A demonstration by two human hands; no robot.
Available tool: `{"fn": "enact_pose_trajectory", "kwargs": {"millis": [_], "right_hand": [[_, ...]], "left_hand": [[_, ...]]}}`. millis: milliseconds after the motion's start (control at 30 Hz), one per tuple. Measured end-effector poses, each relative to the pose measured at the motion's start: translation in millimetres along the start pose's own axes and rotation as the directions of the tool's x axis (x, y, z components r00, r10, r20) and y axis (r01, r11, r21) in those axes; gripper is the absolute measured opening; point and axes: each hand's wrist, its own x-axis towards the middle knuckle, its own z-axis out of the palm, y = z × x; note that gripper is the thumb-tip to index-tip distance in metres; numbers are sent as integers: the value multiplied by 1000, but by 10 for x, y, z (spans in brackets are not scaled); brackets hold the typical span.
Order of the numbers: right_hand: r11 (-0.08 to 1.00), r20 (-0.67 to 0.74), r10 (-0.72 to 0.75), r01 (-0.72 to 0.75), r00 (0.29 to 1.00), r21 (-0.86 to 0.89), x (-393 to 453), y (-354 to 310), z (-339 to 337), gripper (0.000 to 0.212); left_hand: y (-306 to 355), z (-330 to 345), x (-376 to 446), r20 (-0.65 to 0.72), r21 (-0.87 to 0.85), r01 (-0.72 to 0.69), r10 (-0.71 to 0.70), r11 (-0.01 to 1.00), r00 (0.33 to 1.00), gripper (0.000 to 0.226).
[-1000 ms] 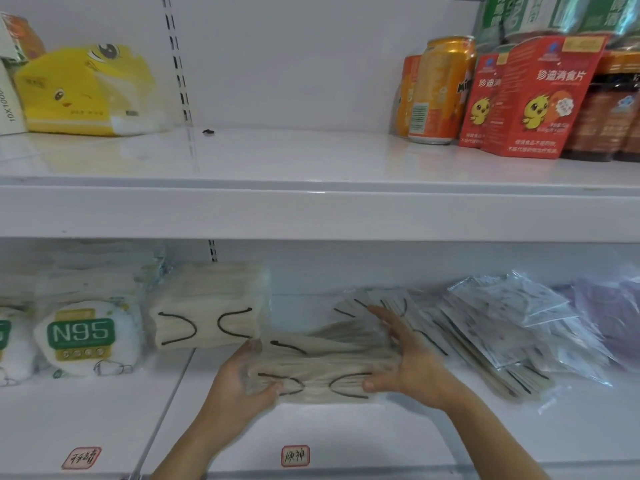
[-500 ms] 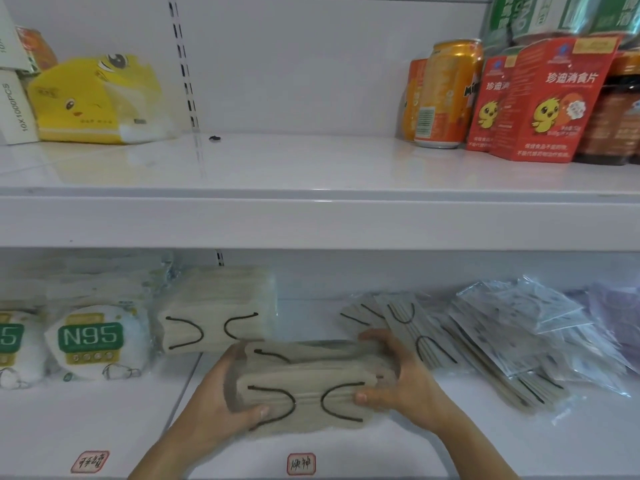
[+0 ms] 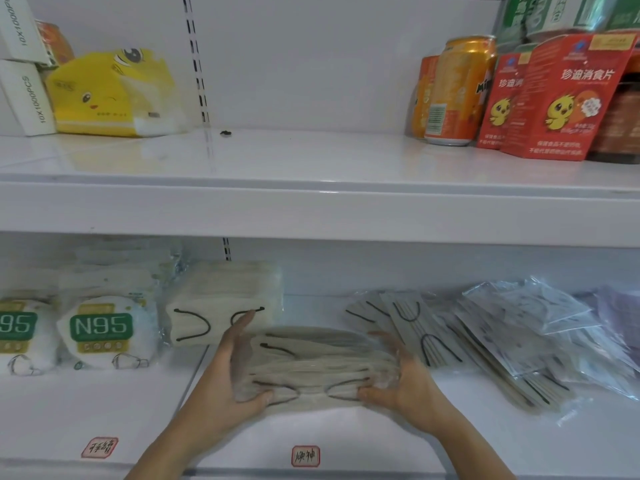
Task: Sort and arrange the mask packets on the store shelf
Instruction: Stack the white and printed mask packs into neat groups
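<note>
A stack of beige mask packets (image 3: 313, 367) with black ear loops lies on the lower shelf (image 3: 346, 441), held between both hands. My left hand (image 3: 227, 379) grips its left end, thumb under the front edge. My right hand (image 3: 403, 382) grips its right end. Behind and to the left stands a tidy block of the same beige mask packets (image 3: 221, 299). A loose fan of beige packets (image 3: 412, 327) and clear-wrapped packets (image 3: 519, 337) sprawls to the right. Two N95 mask packs (image 3: 104, 332) stand at the left.
The upper shelf (image 3: 311, 199) overhangs the work area. It carries a yellow tissue pack (image 3: 110, 95) and white boxes (image 3: 24, 95) at left, an orange can (image 3: 457, 91) and red boxes (image 3: 568, 98) at right. Two red-framed labels (image 3: 305, 456) sit on the lower shelf's front edge.
Both hands have squared the held stack together and shifted it slightly left and toward the back; my left fingers now reach up near the standing beige block.
</note>
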Motion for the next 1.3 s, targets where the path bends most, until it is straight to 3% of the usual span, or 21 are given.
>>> {"fn": "enact_pose_trajectory", "kwargs": {"millis": [100, 233, 433, 633, 733, 900, 1033, 1133, 1300], "right_hand": [[993, 36, 42, -46, 998, 113, -54, 18, 47, 71], [982, 50, 37, -45, 998, 186, -72, 32, 68, 63], [993, 28, -9, 6, 1000, 115, -87, 9, 74, 64], [995, 39, 17, -20, 999, 100, -100, 5, 72, 60], [993, 50, 27, -33, 998, 110, -91, -13, 81, 55], [990, 54, 31, -38, 998, 137, -108, -26, 69, 70], [987, 52, 29, -36, 998, 158, -136, -108, 89, 70], [991, 44, 33, -38, 999, 126, -137, -113, 99, 56], [994, 33, 39, -42, 999, 101, -138, -70, 76, 54]], "left_hand": [[43, -18, 16, 40, 61, -56, 53, 997, 998, 117], [45, -55, 99, 122, 220, -188, 165, 957, 979, 88], [-2, -52, 173, 153, 316, -176, 133, 932, 979, 87], [-102, -26, 129, 93, 279, -203, 184, 939, 979, 63], [-179, -28, 52, 31, 169, -167, 164, 971, 986, 69], [-65, -69, 77, 71, 25, -78, 76, 997, 995, 95], [56, -130, 208, 195, 205, -101, 60, 974, 979, 105], [41, -148, 225, 177, 263, -65, 18, 963, 984, 109], [-65, -153, 183, 144, 277, -55, 15, 959, 990, 86]]}}
